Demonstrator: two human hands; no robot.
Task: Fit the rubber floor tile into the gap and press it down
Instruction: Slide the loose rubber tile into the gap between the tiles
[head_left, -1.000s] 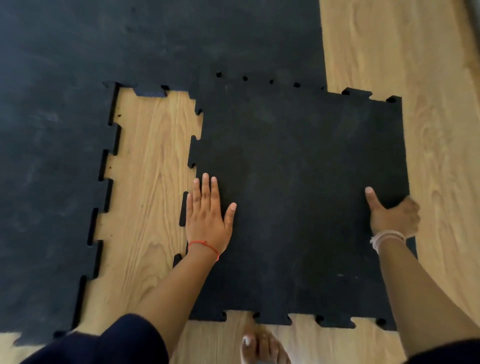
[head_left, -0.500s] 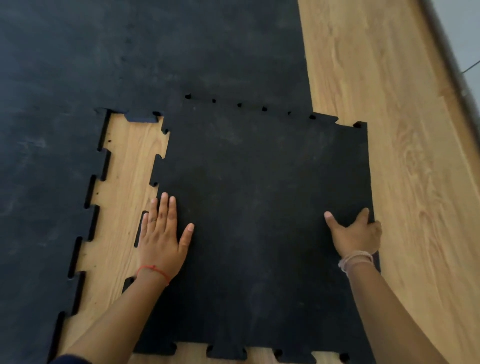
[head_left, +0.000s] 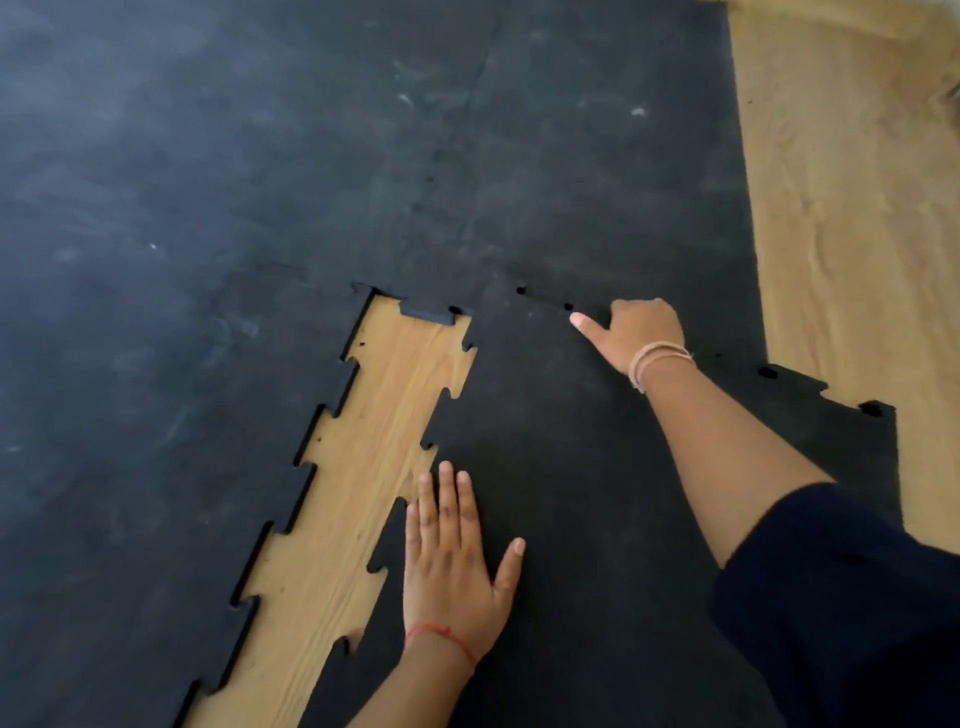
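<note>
Tile lies loose across the lower middle and right of the frame, skewed and only partly in the gap. Its far edge overlaps or butts the laid mat near the frame's centre, where small dark holes along the seam suggest the teeth are not seated. Its left toothed edge stands well apart from the mat's matching teeth, with a long wedge of bare wood floor showing between them from the centre down to the lower left. Its far right corner sticks out onto the wood at the right of the frame. So the fit looks barely begun: the tile seems to need sliding left and squaring up, then its teeth meshing on both sides, then pressing down. The left hand rests flat on the tile just inside its left edge, fingers spread and straight, gripping nothing. The right hand sits on the far seam with fingers curled under and the thumb stretched out along the surface; whether it pinches the tile's edge or merely presses there cannot be told. A dark sleeve covers the lower right.
</note>
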